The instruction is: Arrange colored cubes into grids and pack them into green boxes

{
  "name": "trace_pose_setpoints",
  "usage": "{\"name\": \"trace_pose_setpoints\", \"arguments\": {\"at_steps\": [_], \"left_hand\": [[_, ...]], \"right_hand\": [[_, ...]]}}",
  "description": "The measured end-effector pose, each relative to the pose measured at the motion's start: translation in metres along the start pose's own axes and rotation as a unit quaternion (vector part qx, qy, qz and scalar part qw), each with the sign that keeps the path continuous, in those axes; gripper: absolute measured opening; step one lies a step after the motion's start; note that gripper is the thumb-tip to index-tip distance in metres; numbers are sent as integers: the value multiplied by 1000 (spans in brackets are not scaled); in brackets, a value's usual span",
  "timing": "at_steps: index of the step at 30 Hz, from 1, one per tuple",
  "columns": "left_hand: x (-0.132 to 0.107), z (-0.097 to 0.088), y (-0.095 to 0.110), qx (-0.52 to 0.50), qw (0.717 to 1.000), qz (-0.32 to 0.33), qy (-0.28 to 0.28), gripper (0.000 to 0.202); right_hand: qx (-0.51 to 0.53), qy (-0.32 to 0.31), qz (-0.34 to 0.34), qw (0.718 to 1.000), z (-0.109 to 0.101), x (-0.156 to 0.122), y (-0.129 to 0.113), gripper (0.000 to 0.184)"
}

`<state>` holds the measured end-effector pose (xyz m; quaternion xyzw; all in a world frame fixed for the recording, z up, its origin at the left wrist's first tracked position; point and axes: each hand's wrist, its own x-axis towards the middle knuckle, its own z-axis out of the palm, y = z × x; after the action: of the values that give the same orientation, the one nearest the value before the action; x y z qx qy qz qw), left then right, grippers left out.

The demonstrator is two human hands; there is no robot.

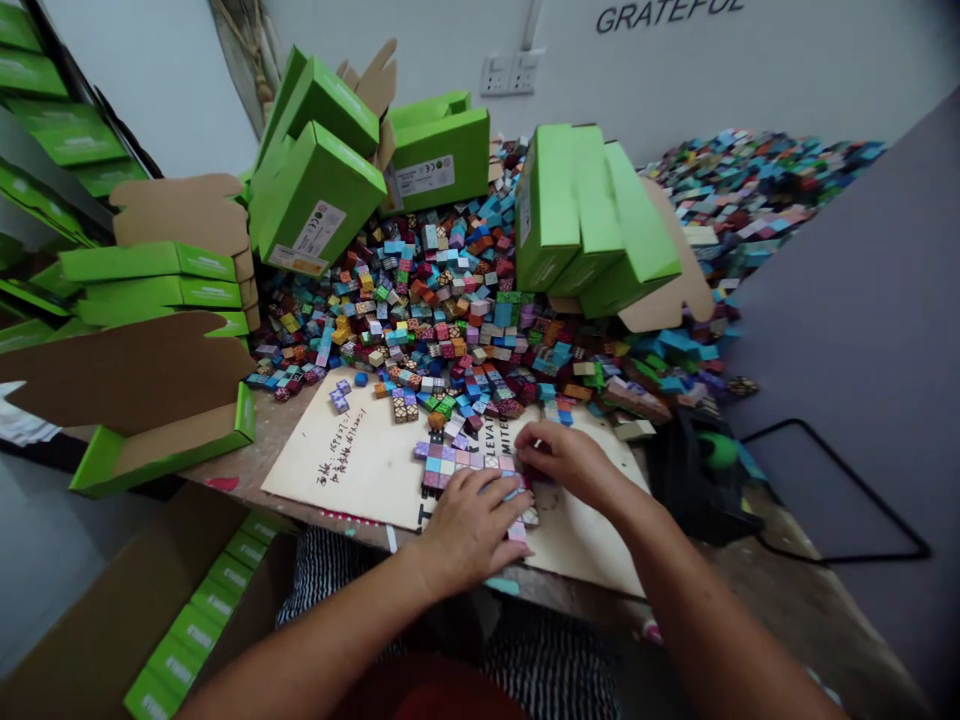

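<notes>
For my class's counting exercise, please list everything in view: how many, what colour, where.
small blocks: too many to count, many colours, heaped on the table
block rows: one patch, mostly pink, purple and blue, by the left hand
board: at least one, cream, under the patch
standing boxes: several, green, among the blocks
open boxes: several, green and brown, left
carton: one, brown, lower left, beside packed green boxes
container: one, black, right
sockets: two, white, wall
lettering: one word, black, wall
panel: one, purplish, right
striped clothing: black-and-white, bottom
left hand: one, over the block rows
right hand: one, beside them
</notes>
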<state>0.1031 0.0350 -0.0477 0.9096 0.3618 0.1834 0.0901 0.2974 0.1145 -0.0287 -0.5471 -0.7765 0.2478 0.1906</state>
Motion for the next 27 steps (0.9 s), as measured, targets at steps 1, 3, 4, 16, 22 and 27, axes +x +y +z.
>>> {"name": "trace_pose_setpoints", "arguments": {"at_steps": [1,3,4,16,22,27], "left_hand": [[-1,2,-2,-4,1000,-1,5,52],[-3,4,-3,-10,1000,-1,13,51],[-4,5,-4,-13,1000,1,15,51],[14,-6,-6,-20,999,-6,-48,87],[21,-2,-5,-12,998,-22,-53,79],[16,-3,-2,-24,999,-18,-31,81]], "right_hand": [[-22,-19,2,1000,0,-4,0,11],[-34,-43,6,999,2,-10,-4,16],[-30,-45,7,999,4,-12,-7,21],[-164,36,-73,983,-3,-55,23,33],[-210,84,-56,972,2,-50,33,24],[-130,57,-116,983,9,3,-19,28]]}}
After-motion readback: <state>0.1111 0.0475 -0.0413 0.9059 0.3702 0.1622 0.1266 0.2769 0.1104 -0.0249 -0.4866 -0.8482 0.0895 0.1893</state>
